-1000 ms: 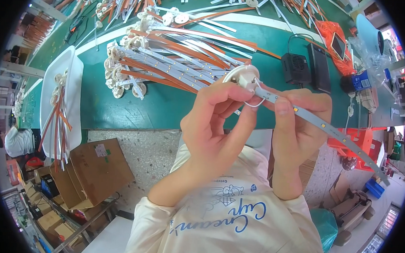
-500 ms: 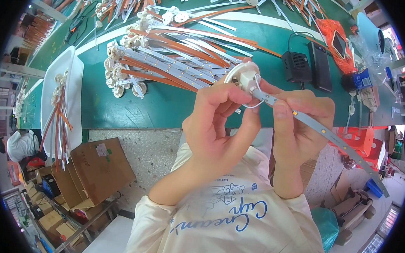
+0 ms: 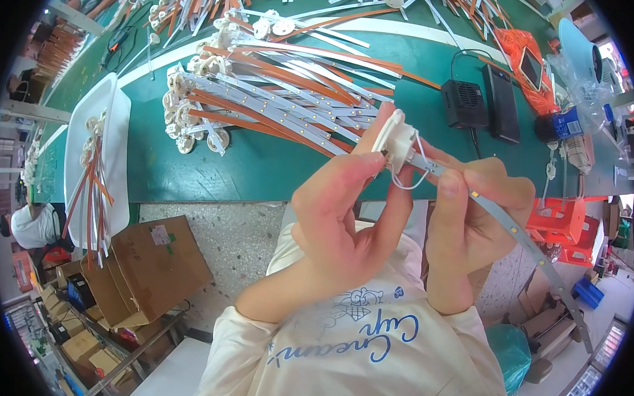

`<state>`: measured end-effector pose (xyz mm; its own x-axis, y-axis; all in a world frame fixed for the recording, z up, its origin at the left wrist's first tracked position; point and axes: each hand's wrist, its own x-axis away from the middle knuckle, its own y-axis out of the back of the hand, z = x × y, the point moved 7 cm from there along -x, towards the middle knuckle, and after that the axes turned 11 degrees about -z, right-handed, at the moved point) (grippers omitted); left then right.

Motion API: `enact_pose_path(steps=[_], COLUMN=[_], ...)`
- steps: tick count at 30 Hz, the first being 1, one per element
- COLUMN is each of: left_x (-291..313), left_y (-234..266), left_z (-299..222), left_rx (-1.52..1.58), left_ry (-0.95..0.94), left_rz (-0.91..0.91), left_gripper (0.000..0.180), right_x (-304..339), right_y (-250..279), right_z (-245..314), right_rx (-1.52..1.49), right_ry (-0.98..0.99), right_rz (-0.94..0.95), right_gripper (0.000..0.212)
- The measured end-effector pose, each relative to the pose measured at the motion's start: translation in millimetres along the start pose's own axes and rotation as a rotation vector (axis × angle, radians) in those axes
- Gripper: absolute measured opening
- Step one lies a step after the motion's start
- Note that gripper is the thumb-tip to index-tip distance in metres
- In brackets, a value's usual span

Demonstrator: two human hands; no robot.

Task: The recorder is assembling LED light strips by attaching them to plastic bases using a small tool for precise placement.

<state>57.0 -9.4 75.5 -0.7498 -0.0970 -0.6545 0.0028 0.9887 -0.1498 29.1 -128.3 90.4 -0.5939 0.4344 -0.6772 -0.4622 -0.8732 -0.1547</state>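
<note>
White strip (image 3: 527, 245) (shirt lettering (image 3: 356, 351) blue)

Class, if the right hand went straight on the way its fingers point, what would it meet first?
Probably the white wires, just before the white round base held by the left hand; exact depth is unclear.
</note>
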Motion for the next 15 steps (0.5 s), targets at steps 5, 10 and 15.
enact_pose_path(steps=[5, 10, 15], left_x=[1.1, -2.0, -8.5], left_y=[-8.5, -2.5, -3.9], left_z=[-4.9, -5.2, -13.1], left_rx=[-0.142, -0.001, -0.065], left_ry=[-0.074, -0.069, -0.100], left_rz=[0.153, -0.044, 0.018], left_gripper=[0.052, 0.031, 0.033], right_x=[3.8, 7.2, 5.3], right_y=[2.9, 7.9, 8.3], right_z=[-3.4, -5.1, -3.6], right_rx=[-0.002, -0.117, -0.008], right_ry=[0.012, -0.031, -0.044], right_rz=[-0.053, -0.081, -0.200], right_gripper=[0.016, 0.026, 0.015])
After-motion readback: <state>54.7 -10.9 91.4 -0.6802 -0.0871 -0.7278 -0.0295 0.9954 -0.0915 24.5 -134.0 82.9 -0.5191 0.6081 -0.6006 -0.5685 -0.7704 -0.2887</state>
